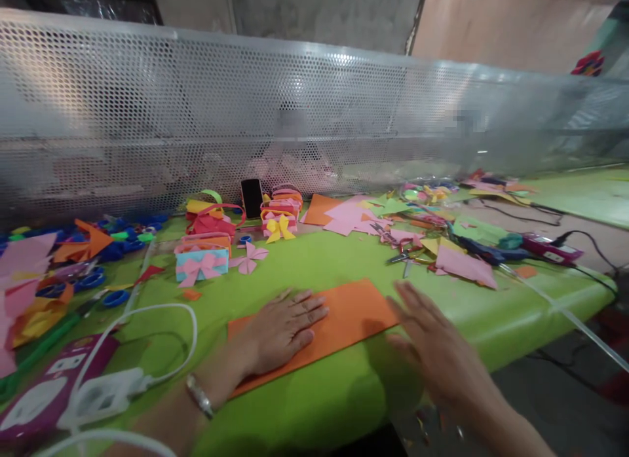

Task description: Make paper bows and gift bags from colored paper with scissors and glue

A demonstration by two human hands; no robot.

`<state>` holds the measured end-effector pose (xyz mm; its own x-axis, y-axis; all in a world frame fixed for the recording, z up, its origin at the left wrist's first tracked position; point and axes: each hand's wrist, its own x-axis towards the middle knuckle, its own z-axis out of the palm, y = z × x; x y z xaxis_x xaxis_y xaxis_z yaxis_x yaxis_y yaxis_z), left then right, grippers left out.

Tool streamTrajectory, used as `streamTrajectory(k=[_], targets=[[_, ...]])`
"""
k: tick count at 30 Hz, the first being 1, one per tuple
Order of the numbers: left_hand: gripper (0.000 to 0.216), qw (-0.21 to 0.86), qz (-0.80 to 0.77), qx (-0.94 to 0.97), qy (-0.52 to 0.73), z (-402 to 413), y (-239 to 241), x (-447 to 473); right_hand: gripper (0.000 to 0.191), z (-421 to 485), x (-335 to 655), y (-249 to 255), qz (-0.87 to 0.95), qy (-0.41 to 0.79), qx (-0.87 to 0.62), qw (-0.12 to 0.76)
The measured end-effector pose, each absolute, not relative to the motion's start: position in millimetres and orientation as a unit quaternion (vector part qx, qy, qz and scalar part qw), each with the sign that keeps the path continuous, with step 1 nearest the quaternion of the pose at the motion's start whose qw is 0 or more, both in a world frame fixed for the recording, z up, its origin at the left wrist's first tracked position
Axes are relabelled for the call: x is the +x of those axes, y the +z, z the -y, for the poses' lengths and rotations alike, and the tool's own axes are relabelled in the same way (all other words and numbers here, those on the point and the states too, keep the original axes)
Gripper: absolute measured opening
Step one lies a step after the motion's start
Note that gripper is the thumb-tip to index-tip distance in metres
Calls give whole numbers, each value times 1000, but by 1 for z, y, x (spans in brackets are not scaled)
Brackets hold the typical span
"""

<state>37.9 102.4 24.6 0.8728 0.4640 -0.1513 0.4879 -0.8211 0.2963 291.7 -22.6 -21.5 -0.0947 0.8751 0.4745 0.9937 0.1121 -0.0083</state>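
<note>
An orange sheet (351, 313), which looks folded into a long strip, lies slanted on the green tabletop near its front edge. My left hand (285, 326) rests flat on the left part of the sheet, fingers stretched out. At the sheet's right end is my right hand (427, 332), held on edge with its fingers extended and holding nothing. Its fingertips are beside the sheet's corner; whether they touch it I cannot tell. A bracelet (200, 396) circles my left wrist.
Small paper bags with bows (202, 266) stand at the back, beside a phone (252, 198). Scissors (400, 255) and pink paper (464, 264) lie at right. A purple power strip (54, 385) with a white charger (103, 398) sits front left. Behind runs a perforated metal screen (216, 103).
</note>
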Motion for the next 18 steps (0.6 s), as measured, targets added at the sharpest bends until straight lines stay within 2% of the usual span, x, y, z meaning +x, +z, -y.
streamTrajectory(k=[3, 6, 11, 15, 18], targets=[[49, 155, -243, 956, -47, -103, 24, 37, 67, 4, 250, -10, 845, -55, -512, 146], [50, 146, -237, 960, -40, -103, 22, 36, 81, -4, 241, -10, 877, -15, -467, 112], [49, 144, -246, 957, -45, -103, 23, 36, 60, 1, 302, -25, 838, -49, -537, 87], [49, 152, -243, 957, -37, -104, 21, 35, 61, -2, 318, -22, 715, -118, -685, 77], [49, 156, -239, 958, -31, -106, 20, 35, 59, -11, 288, -9, 731, -114, -667, 89]])
